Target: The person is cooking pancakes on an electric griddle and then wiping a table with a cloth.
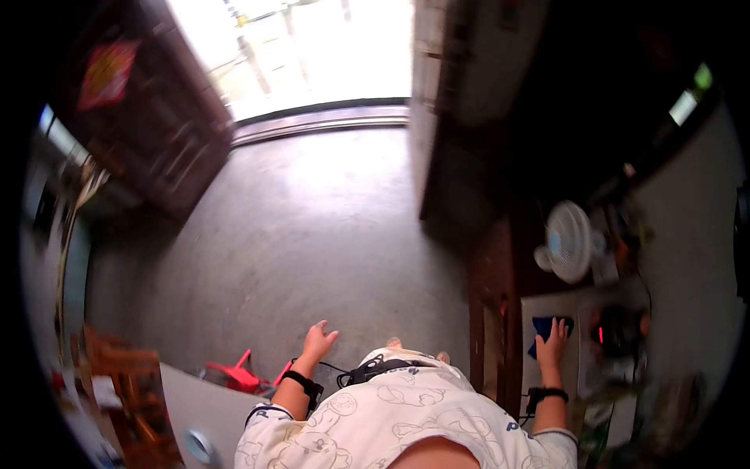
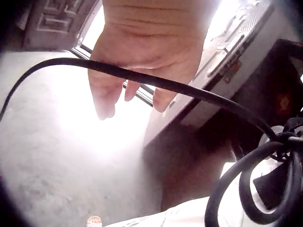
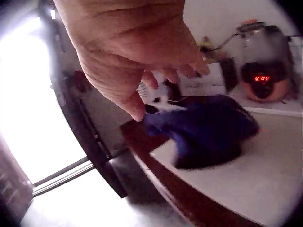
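Note:
A dark blue cloth (image 3: pixel 208 127) lies bunched on the light tabletop (image 3: pixel 265 175), close to its dark wooden edge. Over it reaches my right hand (image 1: pixel 553 344), fingers spread, the thumb tip right at the cloth's near corner in the right wrist view. The same right hand (image 3: pixel 132 52) shows its fingers apart from the thumb, none curled round the cloth. My left hand (image 1: pixel 318 344) hangs over the grey floor with loose fingers and holds nothing. A black cable (image 2: pixel 189 90) crosses in front of the left hand (image 2: pixel 147 52) in the left wrist view.
A white fan (image 1: pixel 569 242) stands beyond the cloth, and a device with red digits (image 3: pixel 262 78) sits at the back of the table. A red plastic object (image 1: pixel 242 377), wooden chair (image 1: pixel 125 383) and pale table (image 1: pixel 207 406) are at the left. Ahead is a bright open doorway (image 1: pixel 312 117).

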`<state>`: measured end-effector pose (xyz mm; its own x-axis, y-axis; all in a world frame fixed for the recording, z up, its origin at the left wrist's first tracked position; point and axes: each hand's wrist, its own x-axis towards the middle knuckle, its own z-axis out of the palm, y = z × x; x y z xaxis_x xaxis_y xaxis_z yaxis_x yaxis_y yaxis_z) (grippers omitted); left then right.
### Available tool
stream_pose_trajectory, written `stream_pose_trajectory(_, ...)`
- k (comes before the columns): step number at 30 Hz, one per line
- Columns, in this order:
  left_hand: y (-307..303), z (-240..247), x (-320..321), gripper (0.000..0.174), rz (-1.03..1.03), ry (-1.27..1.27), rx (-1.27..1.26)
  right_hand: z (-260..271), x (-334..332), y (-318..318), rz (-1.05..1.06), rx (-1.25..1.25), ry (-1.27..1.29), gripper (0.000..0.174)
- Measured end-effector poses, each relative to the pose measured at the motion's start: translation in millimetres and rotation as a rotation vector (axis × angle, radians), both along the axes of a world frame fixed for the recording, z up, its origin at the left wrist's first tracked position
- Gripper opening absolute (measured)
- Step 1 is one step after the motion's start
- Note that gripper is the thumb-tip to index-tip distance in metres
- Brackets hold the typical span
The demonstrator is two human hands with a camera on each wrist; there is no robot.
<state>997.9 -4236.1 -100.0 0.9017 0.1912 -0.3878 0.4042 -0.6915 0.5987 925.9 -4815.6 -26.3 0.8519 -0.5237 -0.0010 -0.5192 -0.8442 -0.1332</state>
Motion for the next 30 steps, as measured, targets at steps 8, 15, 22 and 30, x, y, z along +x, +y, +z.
stream_pose_trajectory(8,64,11,-45,0.059,0.323,0.033,-0.017,216,187,245,0.955,0.324,-1.077,0.051)
stream_pose_trajectory(15,101,4,-52,0.059,0.647,-0.004,-0.073,335,248,391,1.732,0.785,-1.985,0.055)
stream_pose_trajectory(22,176,-26,-22,0.061,0.969,-0.078,-0.131,352,345,529,2.070,1.294,-1.933,0.053)
stream_pose_trajectory(30,222,-14,-31,0.061,1.438,-0.100,0.023,355,422,723,2.297,1.890,-1.682,0.051)
